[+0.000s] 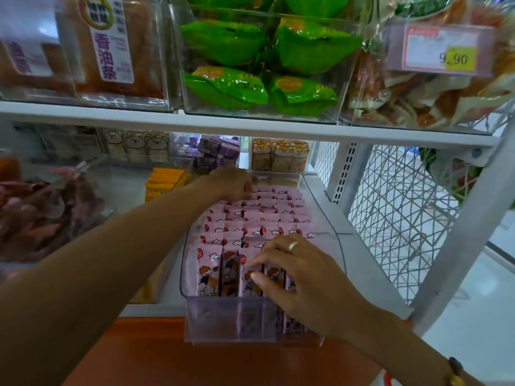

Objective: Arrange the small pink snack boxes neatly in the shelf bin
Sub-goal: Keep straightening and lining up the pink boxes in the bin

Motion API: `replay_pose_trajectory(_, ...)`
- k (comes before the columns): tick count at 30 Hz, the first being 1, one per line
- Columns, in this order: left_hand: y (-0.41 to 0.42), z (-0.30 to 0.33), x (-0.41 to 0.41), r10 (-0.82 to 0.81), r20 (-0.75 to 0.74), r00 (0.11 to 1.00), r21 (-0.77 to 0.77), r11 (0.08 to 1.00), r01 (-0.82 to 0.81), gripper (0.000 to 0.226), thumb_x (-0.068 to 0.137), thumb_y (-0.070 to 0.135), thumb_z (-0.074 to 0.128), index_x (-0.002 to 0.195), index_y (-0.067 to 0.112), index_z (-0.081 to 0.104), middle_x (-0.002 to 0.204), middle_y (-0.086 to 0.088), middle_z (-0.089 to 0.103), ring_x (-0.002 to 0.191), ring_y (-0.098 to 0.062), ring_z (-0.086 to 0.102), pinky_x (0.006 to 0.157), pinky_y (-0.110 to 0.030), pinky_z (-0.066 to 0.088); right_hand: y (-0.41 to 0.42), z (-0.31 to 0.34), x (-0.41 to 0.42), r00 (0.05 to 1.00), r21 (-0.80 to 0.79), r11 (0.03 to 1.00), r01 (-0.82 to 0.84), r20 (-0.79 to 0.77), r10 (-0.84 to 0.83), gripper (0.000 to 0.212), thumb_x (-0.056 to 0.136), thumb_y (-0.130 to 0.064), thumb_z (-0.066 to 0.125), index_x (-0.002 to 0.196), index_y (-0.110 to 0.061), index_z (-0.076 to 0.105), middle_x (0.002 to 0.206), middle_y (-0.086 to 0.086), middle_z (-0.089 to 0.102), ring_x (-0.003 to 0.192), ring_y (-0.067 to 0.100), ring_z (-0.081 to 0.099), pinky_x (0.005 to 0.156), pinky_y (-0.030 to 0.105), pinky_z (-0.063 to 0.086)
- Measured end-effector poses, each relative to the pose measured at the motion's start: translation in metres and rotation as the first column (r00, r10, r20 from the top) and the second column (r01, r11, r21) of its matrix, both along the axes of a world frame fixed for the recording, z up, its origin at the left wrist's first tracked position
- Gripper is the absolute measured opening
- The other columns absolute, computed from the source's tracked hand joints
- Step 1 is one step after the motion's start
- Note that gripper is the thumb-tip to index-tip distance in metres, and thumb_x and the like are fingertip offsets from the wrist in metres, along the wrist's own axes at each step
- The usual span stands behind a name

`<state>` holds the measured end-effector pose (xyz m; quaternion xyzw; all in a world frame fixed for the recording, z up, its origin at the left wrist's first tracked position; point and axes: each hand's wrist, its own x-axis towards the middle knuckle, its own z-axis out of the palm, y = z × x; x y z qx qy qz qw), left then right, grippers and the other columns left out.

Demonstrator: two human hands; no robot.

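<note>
The right hand (301, 277) lies spread over the front row of the pink snack boxes (250, 218), fingers fairly straight and fanned, fingertips resting on the box tops and the thumb against a box face; it presses rather than grips. A ring sits on one finger. The left hand (231, 183) reaches far past it to the back rows, fingers bent down onto the rearmost boxes; whether it pinches one or only pushes cannot be told from here.

The boxes stand upright in close rows between the two hands, filling the clear shelf bin (189, 291), whose front wall sits just below the right hand.

To do this step well, I judge the front hand should hold its row steady while the far hand squares the back rows toward it, with light, even pressure so no box tips or rides up over its neighbour.

Left of the left hand are yellow packs (163, 181); beyond it, purple boxes (217, 151). Above both hands runs the white shelf (111, 118) carrying green packets (262, 65), and a price tag (440, 50) hangs upper right.
</note>
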<state>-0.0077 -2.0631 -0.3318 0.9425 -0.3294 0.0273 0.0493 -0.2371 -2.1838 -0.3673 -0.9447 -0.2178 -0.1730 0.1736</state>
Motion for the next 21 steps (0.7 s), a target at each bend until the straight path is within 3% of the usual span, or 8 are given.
replay_pose_trajectory(4,-0.006,-0.002,-0.006,0.094,0.048,0.994,-0.13,0.988,-0.087,0.019,0.094,0.024,0.06,0.106,0.012,0.068,0.114,-0.009,0.066,0.104,-0.027,0.061,0.093,-0.043,0.05,0.0,0.0,0.001,0.999,0.032,0.999,0.012,-0.032,-0.011,0.021,0.093,-0.041,0.052,0.108,-0.033,0.064,0.106,-0.017,0.055,0.103,-0.001,0.043,0.089,0.016,0.036)
replay_pose_trajectory(7,-0.006,0.003,-0.013,0.148,0.057,0.987,-0.379,0.918,-0.116,0.022,0.099,0.019,0.049,0.103,0.001,0.061,0.103,-0.017,0.065,0.092,-0.028,0.061,0.082,-0.038,0.052,0.0,0.0,0.002,0.998,0.034,0.999,0.026,-0.054,-0.024,0.024,0.091,-0.045,0.05,0.108,-0.036,0.063,0.105,-0.019,0.053,0.101,-0.002,0.043,0.089,0.019,0.039)
replay_pose_trajectory(11,0.001,0.01,-0.036,0.165,-0.201,0.966,-0.765,0.59,-0.26,0.018,0.102,0.019,0.041,0.102,0.004,0.052,0.107,-0.025,0.062,0.098,-0.036,0.06,0.088,-0.045,0.051,0.001,0.0,0.003,0.998,0.062,0.997,0.049,-0.052,-0.046,0.019,0.091,-0.043,0.053,0.103,-0.036,0.066,0.102,-0.019,0.056,0.097,-0.004,0.043,0.082,0.011,0.034)
replay_pose_trajectory(14,0.009,0.008,-0.07,0.212,-0.275,0.938,-0.872,0.355,-0.337,0.027,0.101,0.026,0.042,0.105,0.003,0.054,0.099,-0.019,0.066,0.092,-0.03,0.065,0.082,-0.041,0.054,0.004,0.002,0.005,0.996,0.116,0.99,0.08,-0.055,-0.074,0.019,0.091,-0.041,0.054,0.102,-0.032,0.067,0.094,-0.022,0.054,0.09,-0.008,0.045,0.072,0.008,0.034)
replay_pose_trajectory(17,0.027,0.014,-0.114,0.136,-0.288,0.948,-0.944,0.13,-0.305,0.028,0.1,0.028,0.045,0.115,0.006,0.053,0.1,-0.01,0.065,0.084,-0.022,0.063,0.069,-0.031,0.05,0.011,0.01,0.004,0.994,0.281,0.954,0.105,-0.028,-0.101,0.019,0.091,-0.035,0.057,0.105,-0.027,0.068,0.092,-0.021,0.059,0.084,-0.008,0.054,0.075,0.015,0.047)
replay_pose_trajectory(19,0.039,0.017,-0.144,0.036,-0.273,0.961,-0.961,0.035,-0.274,0.023,0.099,0.028,0.049,0.112,0.01,0.054,0.101,-0.008,0.065,0.088,-0.021,0.065,0.075,-0.032,0.054,0.02,0.019,0.001,0.991,0.437,0.895,0.09,0.048,-0.123,0.02,0.09,-0.035,0.059,0.107,-0.025,0.065,0.096,-0.018,0.062,0.086,-0.005,0.057,0.078,0.018,0.05)
replay_pose_trajectory(21,0.05,0.015,-0.171,-0.03,-0.24,0.97,-0.971,0.025,-0.24,0.022,0.095,0.032,0.054,0.106,0.014,0.058,0.099,-0.006,0.068,0.093,-0.017,0.068,0.079,-0.028,0.056,0.032,0.028,-0.001,0.992,0.523,0.848,0.081,0.042,-0.12,0.039,0.084,-0.049,0.058,0.118,-0.028,0.056,0.108,-0.017,0.058,0.096,-0.007,0.053,0.078,0.01,0.046)
